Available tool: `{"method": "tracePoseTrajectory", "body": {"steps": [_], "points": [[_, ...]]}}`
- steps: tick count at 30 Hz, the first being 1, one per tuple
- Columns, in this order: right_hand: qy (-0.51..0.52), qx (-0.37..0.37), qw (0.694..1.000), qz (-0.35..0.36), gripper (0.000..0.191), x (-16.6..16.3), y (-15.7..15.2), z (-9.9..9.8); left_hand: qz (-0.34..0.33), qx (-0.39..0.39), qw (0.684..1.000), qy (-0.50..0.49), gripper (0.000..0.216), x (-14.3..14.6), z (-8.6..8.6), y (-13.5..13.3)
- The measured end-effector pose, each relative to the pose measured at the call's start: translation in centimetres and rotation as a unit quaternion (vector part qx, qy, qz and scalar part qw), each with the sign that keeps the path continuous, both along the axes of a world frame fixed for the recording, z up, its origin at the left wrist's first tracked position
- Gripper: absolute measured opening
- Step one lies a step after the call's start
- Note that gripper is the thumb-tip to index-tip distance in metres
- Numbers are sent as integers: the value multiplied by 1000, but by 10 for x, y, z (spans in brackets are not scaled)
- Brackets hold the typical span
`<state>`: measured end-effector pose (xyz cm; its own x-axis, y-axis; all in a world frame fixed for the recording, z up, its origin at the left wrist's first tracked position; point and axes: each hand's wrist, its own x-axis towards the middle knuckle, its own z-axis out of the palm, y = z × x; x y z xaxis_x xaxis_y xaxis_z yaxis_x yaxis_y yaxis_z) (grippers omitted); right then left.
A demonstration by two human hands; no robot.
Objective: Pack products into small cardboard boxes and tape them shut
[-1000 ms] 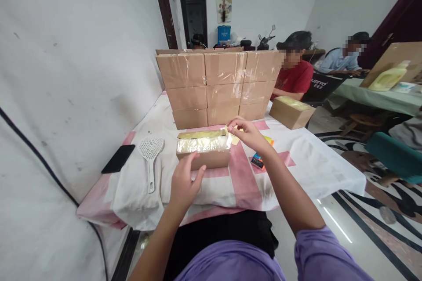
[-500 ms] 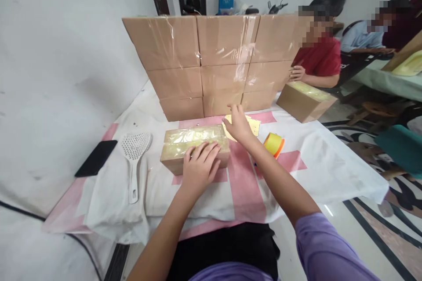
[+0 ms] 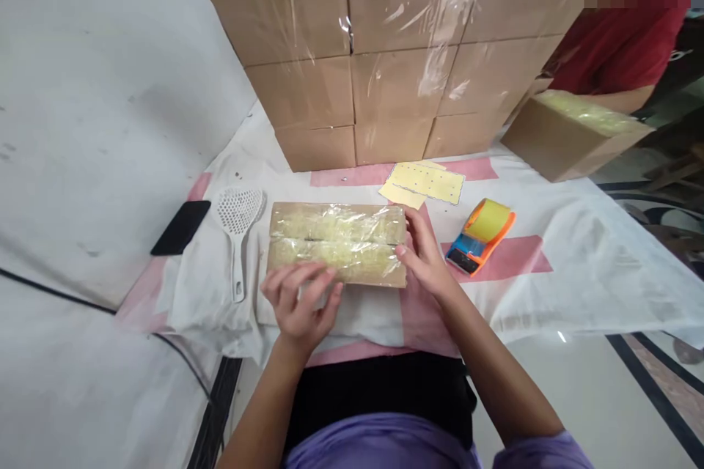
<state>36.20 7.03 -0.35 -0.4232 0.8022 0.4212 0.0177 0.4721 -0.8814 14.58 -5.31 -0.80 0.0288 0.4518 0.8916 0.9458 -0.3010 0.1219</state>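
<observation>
A small cardboard box [image 3: 338, 223] sealed with yellowish clear tape lies in front of me on the cloth. My right hand [image 3: 426, 253] grips its right end, the thumb at the near corner and the fingers at the far one. By the box's near left edge is my left hand [image 3: 301, 300], fingers bent and apart, holding nothing; whether the fingertips touch the box I cannot tell. To the right lies an orange and blue tape dispenser [image 3: 481, 234] with a yellow roll. Behind the box are pale yellow perforated sheets [image 3: 426, 183].
Stacked cardboard boxes [image 3: 390, 84] wrapped in clear film rise at the back. A white slotted skimmer [image 3: 239, 216] and a black phone-like slab [image 3: 181, 227] lie left, near the wall. Another taped box [image 3: 572, 132] stands at the right by a person in a red shirt [image 3: 616, 44].
My right hand has come back from the yellow sheets to the box's right end. My left hand has shifted left and off the box top. The view has tilted down.
</observation>
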Motion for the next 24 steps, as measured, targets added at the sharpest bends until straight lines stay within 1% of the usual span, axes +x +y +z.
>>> {"method": "tracePoseTrajectory", "body": {"steps": [1, 3, 5, 7, 9, 12, 13, 14, 15, 17, 18, 19, 21, 24], "points": [[3, 10, 1000, -3, 67, -1, 0, -2, 22, -5, 1000, -10, 29, -7, 3, -2], [6, 22, 1000, -8, 68, -3, -1, -4, 36, -44, 998, 1, 40, -19, 7, -3], [1, 23, 1000, -15, 70, -5, -2, -5, 28, -96, 994, 30, 50, -29, 9, -3], [-7, 26, 999, -20, 72, -5, -5, -4, 15, -135, 990, 47, 53, -36, 5, -4], [-12, 40, 999, -16, 72, -5, -10, -3, 3, -143, 989, 47, 52, -39, -2, -7], [-32, 70, 997, -5, 72, 1, -23, -3, -18, -118, 992, 38, 57, -42, -13, -14], [-46, 75, 996, 3, 76, 4, -28, -4, -24, -106, 993, 34, 59, -43, -16, -15], [-66, 78, 995, 15, 85, 8, -33, -5, -29, -95, 994, 32, 59, -44, -18, -16], [-89, 80, 992, 29, 99, 11, -37, -6, -35, -86, 995, 32, 59, -46, -20, -17], [-144, 84, 984, 56, 133, 18, -43, -8, -45, -68, 996, 39, 55, -48, -20, -15], [-171, 88, 979, 63, 147, 21, -45, -8, -49, -59, 996, 46, 55, -49, -20, -13], [-192, 94, 975, 64, 156, 24, -46, -9, -54, -48, 996, 55, 54, -50, -20, -10], [-216, 117, 968, 54, 161, 29, -46, -11, -62, -18, 995, 73, 52, -48, -18, -5], [-205, 158, 966, 21, 159, 35, -49, -16, -68, 29, 992, 99, 46, -42, -14, 0]]}}
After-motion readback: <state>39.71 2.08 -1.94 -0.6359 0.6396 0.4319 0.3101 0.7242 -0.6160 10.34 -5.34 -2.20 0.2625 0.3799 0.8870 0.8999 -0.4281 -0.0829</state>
